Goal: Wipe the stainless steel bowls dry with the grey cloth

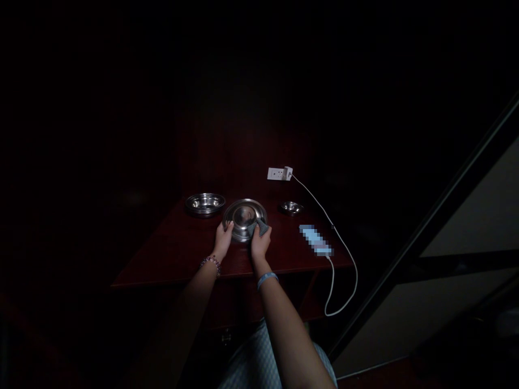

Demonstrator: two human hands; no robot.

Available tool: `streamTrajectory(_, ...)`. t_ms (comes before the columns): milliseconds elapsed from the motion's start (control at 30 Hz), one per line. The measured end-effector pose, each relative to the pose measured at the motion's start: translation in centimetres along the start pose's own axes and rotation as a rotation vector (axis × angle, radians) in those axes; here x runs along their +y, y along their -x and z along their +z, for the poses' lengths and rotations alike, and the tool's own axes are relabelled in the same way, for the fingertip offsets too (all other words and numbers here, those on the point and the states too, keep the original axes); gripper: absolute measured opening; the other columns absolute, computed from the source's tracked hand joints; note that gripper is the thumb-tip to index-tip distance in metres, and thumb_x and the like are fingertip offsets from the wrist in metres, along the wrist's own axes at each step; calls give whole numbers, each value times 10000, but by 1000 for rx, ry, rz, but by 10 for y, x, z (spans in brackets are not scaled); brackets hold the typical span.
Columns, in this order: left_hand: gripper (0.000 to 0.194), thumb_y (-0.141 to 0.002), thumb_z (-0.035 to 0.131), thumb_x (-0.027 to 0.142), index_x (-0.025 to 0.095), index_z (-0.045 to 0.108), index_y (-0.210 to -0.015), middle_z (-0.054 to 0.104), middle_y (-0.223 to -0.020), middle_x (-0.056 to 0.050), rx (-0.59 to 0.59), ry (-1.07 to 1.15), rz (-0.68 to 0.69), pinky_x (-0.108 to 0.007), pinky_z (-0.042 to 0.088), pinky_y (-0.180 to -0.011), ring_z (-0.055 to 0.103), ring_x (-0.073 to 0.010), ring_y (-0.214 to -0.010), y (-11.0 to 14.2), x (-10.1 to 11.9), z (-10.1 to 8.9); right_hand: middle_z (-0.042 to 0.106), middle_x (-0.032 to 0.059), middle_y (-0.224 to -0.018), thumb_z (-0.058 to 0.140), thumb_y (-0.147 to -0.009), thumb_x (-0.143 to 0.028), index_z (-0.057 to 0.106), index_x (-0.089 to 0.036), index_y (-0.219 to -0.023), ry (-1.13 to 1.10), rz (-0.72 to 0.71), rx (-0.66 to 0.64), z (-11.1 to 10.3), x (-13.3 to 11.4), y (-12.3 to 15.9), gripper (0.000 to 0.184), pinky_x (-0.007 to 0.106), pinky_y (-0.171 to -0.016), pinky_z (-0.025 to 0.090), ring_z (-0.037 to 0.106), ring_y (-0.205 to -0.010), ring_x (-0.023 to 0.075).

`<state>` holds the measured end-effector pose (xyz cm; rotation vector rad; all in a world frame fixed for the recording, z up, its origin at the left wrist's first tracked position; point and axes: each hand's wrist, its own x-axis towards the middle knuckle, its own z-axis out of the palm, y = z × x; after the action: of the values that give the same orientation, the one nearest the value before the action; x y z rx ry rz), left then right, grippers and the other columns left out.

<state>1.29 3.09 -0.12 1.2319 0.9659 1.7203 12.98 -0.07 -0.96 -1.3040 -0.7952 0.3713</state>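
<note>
A shiny round metal plate (244, 214) is held tilted above the dark red table, its inner face turned toward me. My left hand (223, 239) grips its lower left rim, thumb on the near side and the other fingers hidden behind. In my right hand (260, 241) is a grey cloth (263, 227), pinched against the plate's lower right part. To the left stand stacked metal bowls (205, 210), and a smaller metal bowl (291, 208) sits to the right of the plate.
A phone (316, 241) lies on the right of the red table (170, 259). Its white cable (347, 249) hangs past the table's front edge and runs to a charger (287, 173) in the wall socket (274, 173). The surroundings are very dark.
</note>
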Motion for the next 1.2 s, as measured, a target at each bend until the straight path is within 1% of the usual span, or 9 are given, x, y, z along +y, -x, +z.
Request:
streamTrajectory(133,277,-808,624,328,149,658,-1017,735,-1024,-100,-24,-13,21,-368,497,-975,666,-229,-1026,1,-1,1,736,134,-1032,544,-875,-392,544,-211,-994,2,1,6,-1,-2,1,216,357,-836,527,710,-919,261)
streamTrajectory(300,409,-817,642,285,150,616,-1202,689,-1245,-130,-60,9,54,-377,451,-1069,641,-234,-1156,2,-1,1,735,148,-1054,543,-884,-397,535,-210,-989,-4,1,27,-1,-3,1,215,355,-852,526,711,-934,258)
streamTrajectory(433,497,-806,680,292,174,583,-1279,660,-1308,-120,-92,14,65,-386,412,-1119,586,-247,-1266,3,-2,1,736,156,-1059,538,-886,-397,531,-209,-987,-17,0,34,-1,-4,1,213,352,-840,530,712,-928,257)
streamTrajectory(533,496,-789,707,290,175,595,-1258,673,-1286,-119,-92,-1,40,-403,411,-1124,587,-255,-1269,2,-4,2,739,157,-1059,540,-883,-391,531,-208,-984,-17,5,41,-2,-5,1,209,352,-841,533,715,-925,257)
streamTrajectory(633,465,-758,735,294,149,627,-1187,694,-1242,-141,-87,-4,17,-429,426,-1108,628,-270,-1208,1,-6,2,741,156,-1055,539,-885,-391,529,-208,-985,-5,11,37,-2,-6,2,209,353,-841,535,717,-926,258)
streamTrajectory(733,422,-737,753,334,131,673,-1098,725,-1178,-153,-107,1,-5,-437,447,-1081,666,-279,-1142,1,-6,3,742,150,-1050,540,-883,-385,529,-211,-979,-5,9,22,-3,-7,2,198,346,-832,537,718,-928,256)
streamTrajectory(833,406,-717,769,376,124,708,-1030,749,-1125,-153,-128,3,-28,-425,469,-1054,679,-282,-1122,2,-4,3,743,143,-1034,544,-880,-374,531,-213,-967,-14,6,13,-4,-7,2,183,345,-829,538,718,-928,256)
streamTrajectory(1067,398,-716,767,386,117,733,-1008,762,-1093,-154,-128,-20,-29,-415,487,-1031,694,-282,-1101,3,-3,1,744,130,-1004,564,-871,-381,543,-214,-975,-7,-8,35,-1,-3,1,198,344,-809,539,715,-904,255)
streamTrajectory(1200,368,-719,770,373,123,740,-988,768,-1074,-146,-126,-33,-30,-422,482,-1038,691,-286,-1106,2,-3,1,740,126,-1015,561,-871,-391,544,-214,-986,7,-1,26,-1,-2,1,212,340,-820,532,713,-910,252)
